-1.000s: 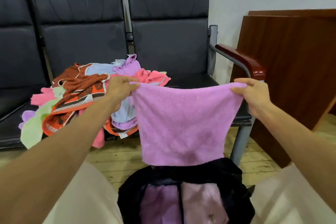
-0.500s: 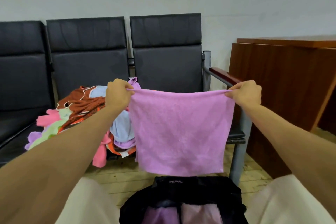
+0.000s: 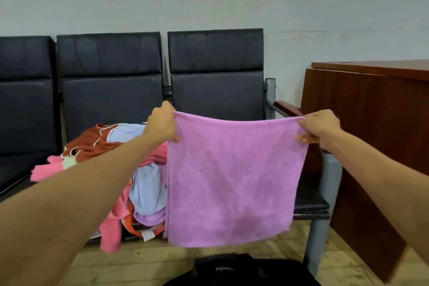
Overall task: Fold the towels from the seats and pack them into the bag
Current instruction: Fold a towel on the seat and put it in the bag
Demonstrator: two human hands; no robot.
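At the bottom edge, a black bag (image 3: pixel 241 270) sits on the floor; above it, the left hand (image 3: pixel 162 124) and right hand (image 3: pixel 319 129) each grip a top corner of a pink towel (image 3: pixel 232 181), stretched flat before towel-heaped black seats (image 3: pixel 111 100).

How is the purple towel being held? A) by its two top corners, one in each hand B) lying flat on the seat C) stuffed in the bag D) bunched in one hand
A: the left hand and the right hand each pinch a top corner of the purple towel, which hangs spread open.
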